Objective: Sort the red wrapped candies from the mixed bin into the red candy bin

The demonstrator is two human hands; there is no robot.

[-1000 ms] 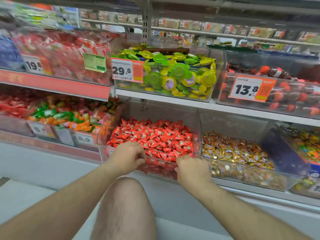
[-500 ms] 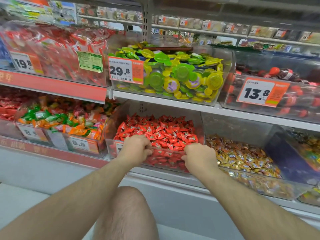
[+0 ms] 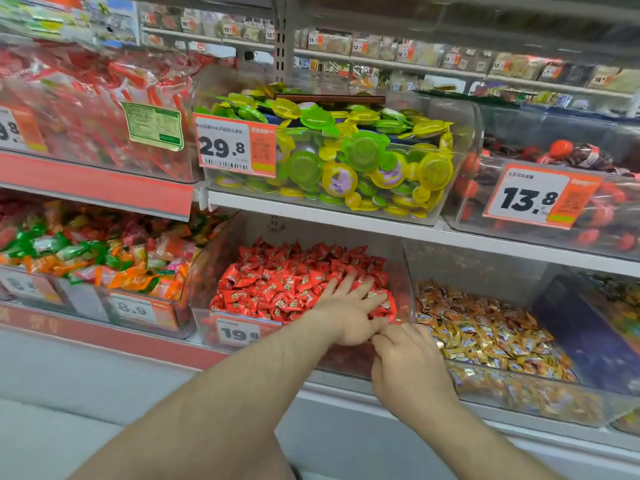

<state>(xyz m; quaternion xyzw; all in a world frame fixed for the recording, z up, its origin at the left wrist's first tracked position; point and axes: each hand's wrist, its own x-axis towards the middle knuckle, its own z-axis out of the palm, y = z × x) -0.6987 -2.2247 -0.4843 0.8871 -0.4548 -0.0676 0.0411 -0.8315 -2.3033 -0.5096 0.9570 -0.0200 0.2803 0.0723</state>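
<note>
A clear bin (image 3: 204,315) on the lower shelf is heaped with red wrapped candies (image 3: 277,282) and carries a 19.8 price tag. My left hand (image 3: 349,311) lies flat with spread fingers on the right part of the red pile. My right hand (image 3: 408,365) is at the bin's front right corner with its fingers curled over the rim; whether it holds a candy is hidden. A mixed bin (image 3: 145,323) of green, orange and red wrapped candies (image 3: 104,258) stands to the left, tagged 8.9.
A bin of gold wrapped candies (image 3: 485,334) sits to the right of the red bin. Above, a shelf edge (image 3: 311,211) carries a bin of green and yellow round cups (image 3: 346,157) and a bin tagged 13.8 (image 3: 540,195). My bare knee (image 3: 194,455) is below.
My left hand left the bin's front rim, opened and moved right onto the red pile. My right hand stayed at the front right corner. The view shifted closer and left.
</note>
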